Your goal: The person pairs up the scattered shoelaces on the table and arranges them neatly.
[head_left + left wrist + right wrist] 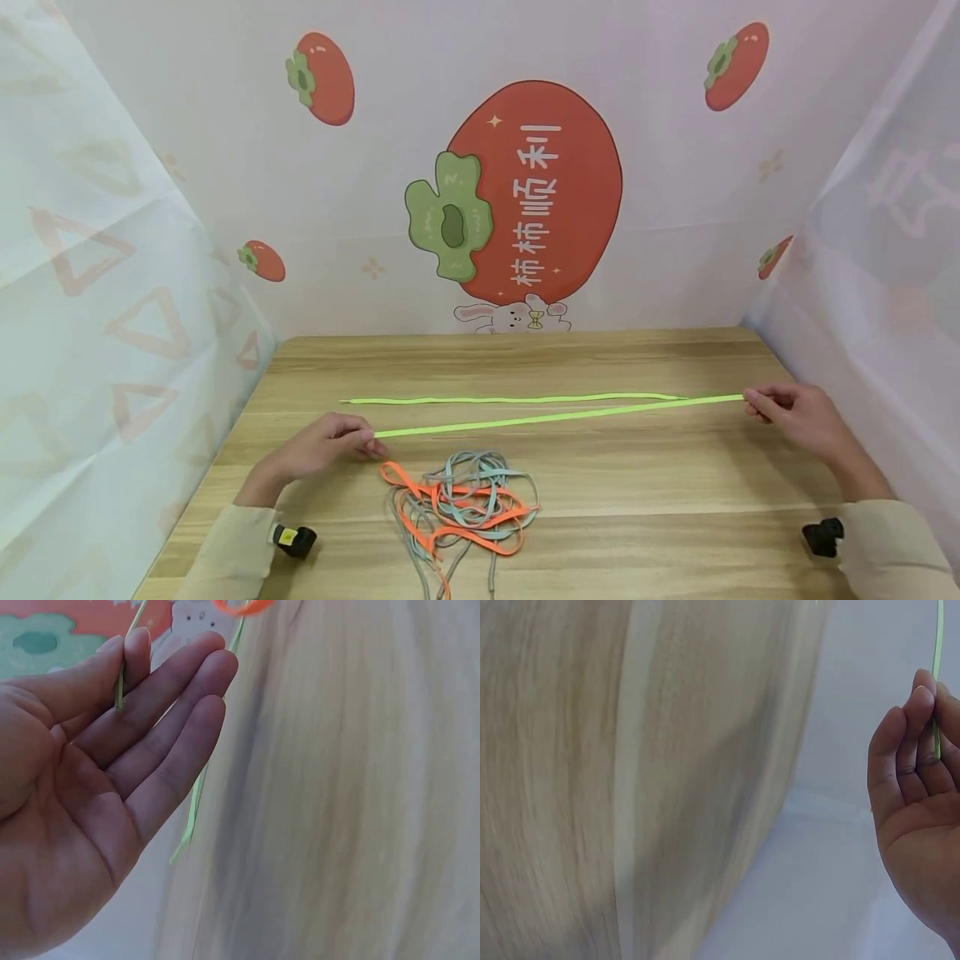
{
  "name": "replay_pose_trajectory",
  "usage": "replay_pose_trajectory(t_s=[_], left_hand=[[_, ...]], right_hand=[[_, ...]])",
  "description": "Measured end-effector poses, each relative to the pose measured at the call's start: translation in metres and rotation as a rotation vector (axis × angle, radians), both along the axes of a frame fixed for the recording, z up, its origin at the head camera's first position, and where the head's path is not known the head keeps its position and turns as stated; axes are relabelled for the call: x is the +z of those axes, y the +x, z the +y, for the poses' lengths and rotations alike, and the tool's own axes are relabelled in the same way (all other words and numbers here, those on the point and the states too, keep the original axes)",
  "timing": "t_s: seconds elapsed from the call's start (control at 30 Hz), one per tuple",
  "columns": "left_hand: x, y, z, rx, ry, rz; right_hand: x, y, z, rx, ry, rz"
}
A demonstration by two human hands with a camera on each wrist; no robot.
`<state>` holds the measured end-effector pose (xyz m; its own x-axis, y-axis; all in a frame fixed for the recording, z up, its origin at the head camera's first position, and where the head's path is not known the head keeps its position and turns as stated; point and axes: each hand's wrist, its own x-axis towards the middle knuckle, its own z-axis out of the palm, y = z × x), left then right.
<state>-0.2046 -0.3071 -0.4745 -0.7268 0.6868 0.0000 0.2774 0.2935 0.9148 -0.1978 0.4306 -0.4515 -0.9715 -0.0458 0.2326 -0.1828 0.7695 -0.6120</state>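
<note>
Pinched bright-green lace (558, 415) near both ends, with left hand (330, 444) at 8 o'clock and right hand (797, 410) at 4 o'clock. Held it straight, slightly slanted, between both, around 5 o'clock in head view. Saw second green strip (517, 400) lying just beyond, toward 12 o'clock; couldn't tell whether touching. Spotted orange, grey and pale-blue lace tangle (472, 493) at 6 o'clock on wooden table (652, 537).

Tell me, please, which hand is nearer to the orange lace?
Left. The left hand is just left of the orange lace; the right hand is much farther away, to its right.
</note>
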Motion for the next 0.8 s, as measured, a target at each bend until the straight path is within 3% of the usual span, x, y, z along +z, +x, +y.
replay_pose_trajectory(t_s=[0.17, 0.53, 0.8], left_hand=[[-0.001, -0.007, -0.011, 0.061, -0.035, 0.030], [0.004, -0.013, -0.025, 0.232, -0.118, 0.104], [0.009, -0.020, -0.031, 0.426, -0.238, 0.102]], right_hand=[[-0.004, -0.003, -0.007, 0.017, 0.032, -0.005], [-0.006, -0.010, -0.023, 0.068, 0.071, -0.119], [-0.009, -0.021, -0.035, 0.094, 0.079, -0.173]])
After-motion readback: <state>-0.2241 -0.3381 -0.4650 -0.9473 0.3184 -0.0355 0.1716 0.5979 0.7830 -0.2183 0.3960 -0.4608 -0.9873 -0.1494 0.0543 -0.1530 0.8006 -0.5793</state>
